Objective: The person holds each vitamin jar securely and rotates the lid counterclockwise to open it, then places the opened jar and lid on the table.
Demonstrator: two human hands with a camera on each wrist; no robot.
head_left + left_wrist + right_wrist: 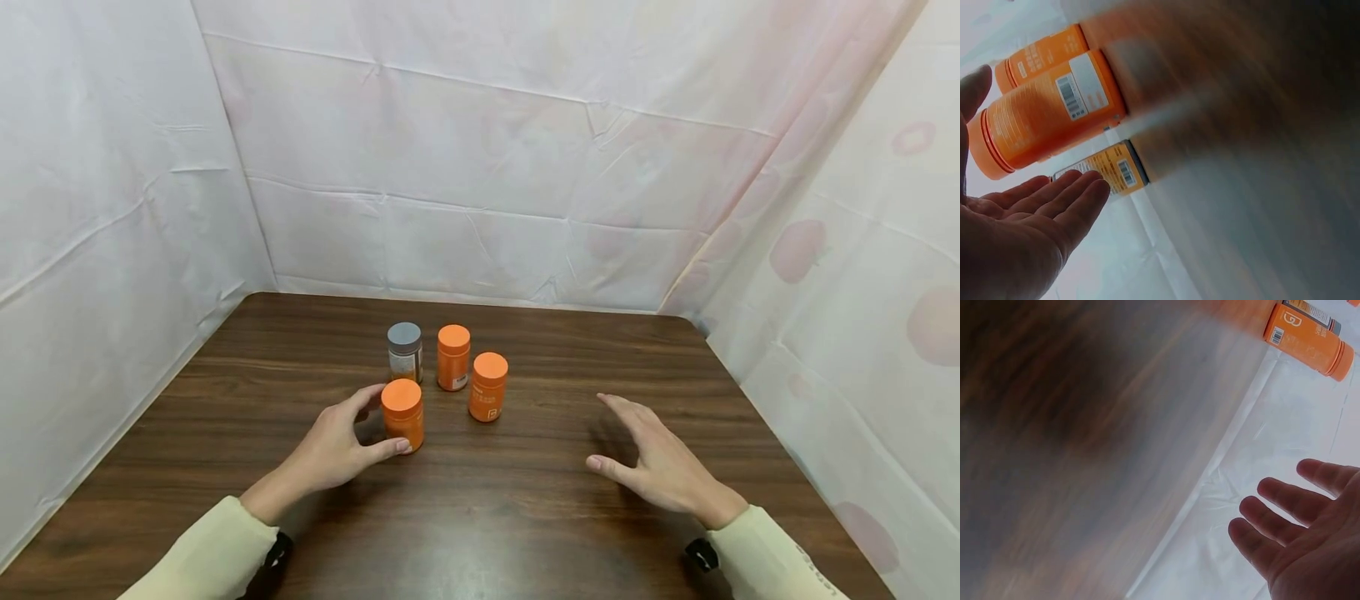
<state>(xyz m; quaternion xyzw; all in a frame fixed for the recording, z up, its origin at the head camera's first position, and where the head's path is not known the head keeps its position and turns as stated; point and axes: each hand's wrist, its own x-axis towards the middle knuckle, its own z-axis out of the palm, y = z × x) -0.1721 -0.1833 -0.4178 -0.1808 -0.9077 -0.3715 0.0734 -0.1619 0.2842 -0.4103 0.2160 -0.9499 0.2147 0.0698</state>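
We see orange on near bottle (406, 425), right bottle (487, 396) and back bottle (453, 367), caps (401, 395) matching; pale lettering (492, 413) on right one. Jar (406, 365): grey lid (404, 334), yellow-orange label (1109, 165), dark print, black-and-white barcode (1126, 172). Table (525, 517): dark brown, streaked wood grain. We note white drapes (465, 142), faded pink-red fruit prints (797, 250), strongest at right. Sleeves (213, 546): pale cream, dark lettering along right one. Wristbands (702, 554): black.

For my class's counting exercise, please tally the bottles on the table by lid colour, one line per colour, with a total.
Orange-lidded bottles: 3
Grey-lidded bottle: 1
Total: 4 bottles
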